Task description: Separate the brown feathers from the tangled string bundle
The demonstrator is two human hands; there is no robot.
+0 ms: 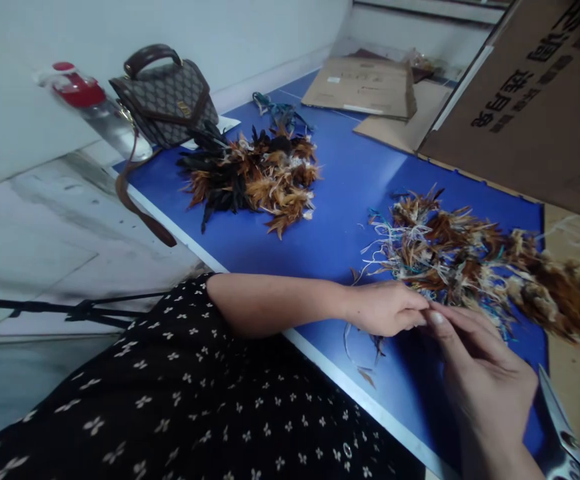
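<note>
I see the left hand closed, its fingertips pinching a strand at the near edge of the feather bundle. The right hand meets it fingertip to fingertip and pinches the same spot. Scissors sit just beside the right palm; I cannot tell whether they are gripped. Judged step: isolating one strand. The next move calls for steady tension. A feather heap lies well beyond the left forearm on the blue table.

A blue table with a pale edge fills the middle. Beyond the table's far side rises a plain white wall; left of the table lies grey marbled floor (softly, evenly lit).
</note>
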